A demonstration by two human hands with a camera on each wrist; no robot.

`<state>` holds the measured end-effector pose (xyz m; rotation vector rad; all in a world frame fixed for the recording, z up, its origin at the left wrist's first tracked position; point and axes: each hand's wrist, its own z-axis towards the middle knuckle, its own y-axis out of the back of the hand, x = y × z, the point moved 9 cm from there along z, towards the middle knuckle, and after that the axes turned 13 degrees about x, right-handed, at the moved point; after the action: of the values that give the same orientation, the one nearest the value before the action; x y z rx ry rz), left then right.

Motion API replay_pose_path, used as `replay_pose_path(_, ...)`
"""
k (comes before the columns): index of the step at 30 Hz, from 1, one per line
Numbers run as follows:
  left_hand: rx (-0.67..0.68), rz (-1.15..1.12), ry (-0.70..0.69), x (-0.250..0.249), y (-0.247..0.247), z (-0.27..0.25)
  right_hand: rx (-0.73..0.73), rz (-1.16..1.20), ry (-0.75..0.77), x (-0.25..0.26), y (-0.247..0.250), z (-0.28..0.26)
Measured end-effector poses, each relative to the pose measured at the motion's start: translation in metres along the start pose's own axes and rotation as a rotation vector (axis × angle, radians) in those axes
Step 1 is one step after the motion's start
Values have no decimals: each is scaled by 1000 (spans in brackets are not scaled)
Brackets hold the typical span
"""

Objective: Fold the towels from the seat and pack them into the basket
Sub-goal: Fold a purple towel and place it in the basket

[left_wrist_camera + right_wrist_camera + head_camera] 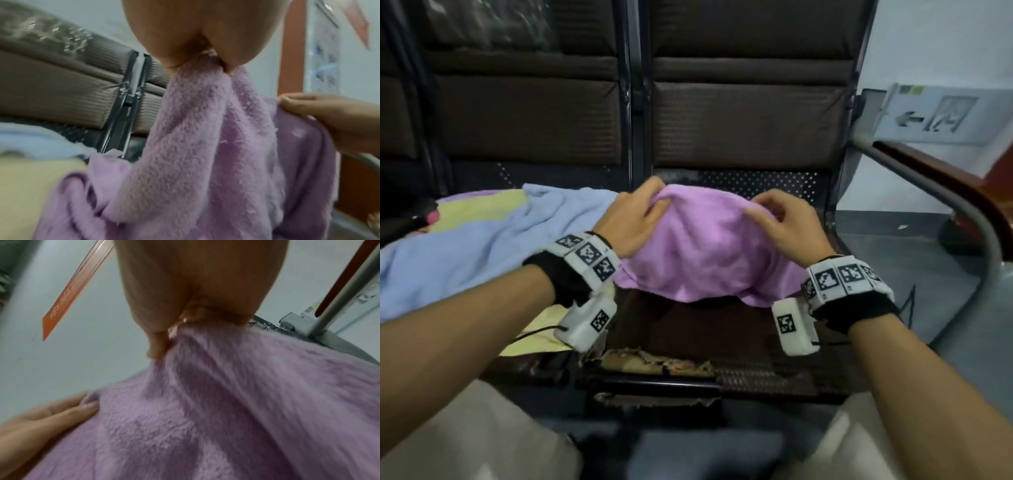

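A purple fleece towel (pixel 702 246) hangs lifted above the dark seat (pixel 688 329), its lower edge drooping just over the cushion. My left hand (pixel 643 212) pinches its far left top edge, and my right hand (pixel 767 212) pinches the far right top edge. In the left wrist view the purple towel (pixel 205 146) drops from my left hand (pixel 207 53), with my right hand (pixel 320 112) at the right. The right wrist view shows my right hand (pixel 174 331) gripping the purple towel (pixel 226 410) and my left hand (pixel 61 412) on its edge. No basket is in view.
A light blue towel (pixel 482 250) lies spread over the left seat, with a yellow one (pixel 482 209) under it. A metal armrest (pixel 962 212) curves along the right side. The seat's front edge (pixel 654 363) is torn. Padded backrests stand behind.
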<state>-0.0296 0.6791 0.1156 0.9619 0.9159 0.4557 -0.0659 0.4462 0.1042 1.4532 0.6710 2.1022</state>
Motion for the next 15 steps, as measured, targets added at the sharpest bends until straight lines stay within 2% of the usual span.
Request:
replay_pose_path(3, -42, -70, 65, 32, 1, -6, 335, -131, -46, -7, -40, -2)
replay_pose_path(6, -35, -129, 132, 69, -18, -19, 645, -387, -211, -45, -76, -16)
replay_pose_path(8, -37, -143, 177, 90, -27, -22, 803, -426, -361, -76, -94, -29)
replay_pose_path(11, -71, -168, 244, 112, -29, -19, 870, -478, -475, -100, -101, -36)
replay_pose_path(15, -63, -213, 246, 118, -34, -17, 810, -540, -441, -96, -93, -21)
